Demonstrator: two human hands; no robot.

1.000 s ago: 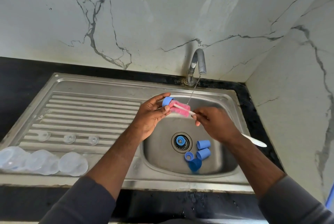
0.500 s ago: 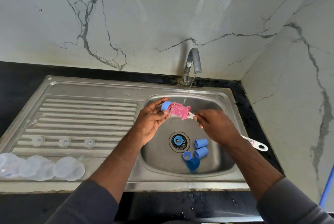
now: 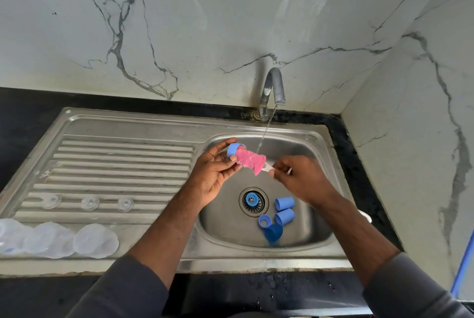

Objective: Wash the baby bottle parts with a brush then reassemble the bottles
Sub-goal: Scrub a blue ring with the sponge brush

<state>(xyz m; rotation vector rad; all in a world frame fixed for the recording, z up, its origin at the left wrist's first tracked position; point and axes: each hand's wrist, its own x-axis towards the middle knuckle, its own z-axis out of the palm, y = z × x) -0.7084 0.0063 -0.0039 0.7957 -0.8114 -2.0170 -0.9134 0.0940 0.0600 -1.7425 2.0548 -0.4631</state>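
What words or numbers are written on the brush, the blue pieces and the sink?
No text can be read here.
The bottle brush: no lettering shows; the right hand covers most of its handle.
The blue ring in the left hand: plain.
The blue caps in the sink: plain.
Small marks beside the tap: too blurred.
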